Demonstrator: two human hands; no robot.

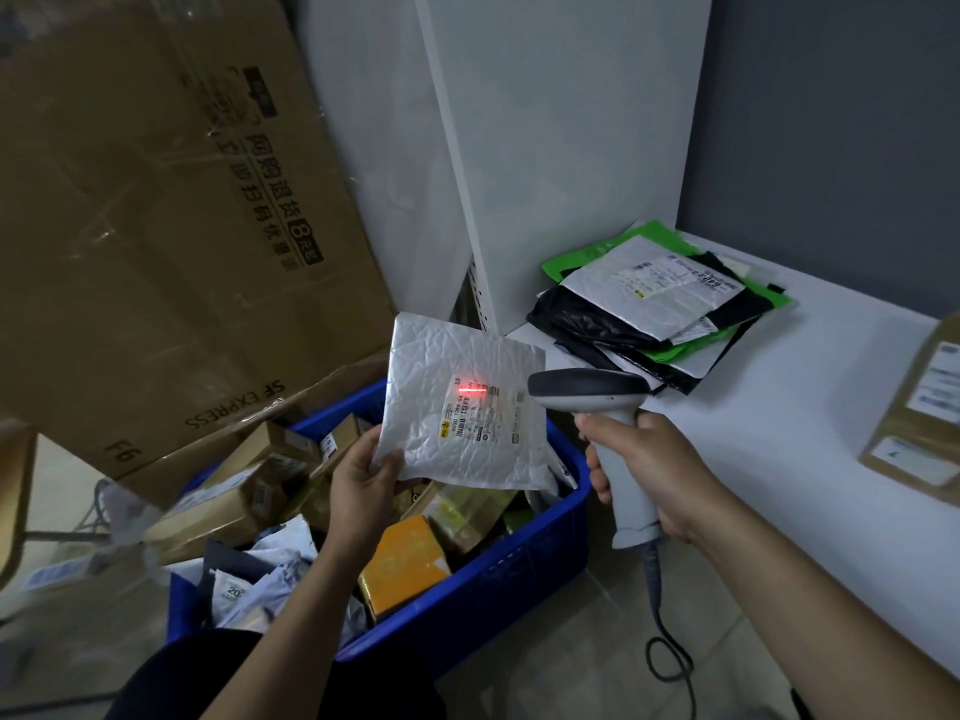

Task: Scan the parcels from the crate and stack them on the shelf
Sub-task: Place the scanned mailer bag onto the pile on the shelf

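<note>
White shelf (753,433) cropped at right; left hand's (363,475) silver parcel (441,366) hides crate's (493,589) rim.

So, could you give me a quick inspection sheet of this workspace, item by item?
Surface: white shelf.
Job's things: silver parcel held over the blue crate, red scan line on its label; parcel stack on the shelf.
Clutter: brown parcel at the shelf's right edge.
Grips: left hand pinches the silver parcel; right hand grips the scanner.
Cables: scanner cable loops toward the floor.
Surroundings: big cardboard box behind the crate; grey wall.
</note>
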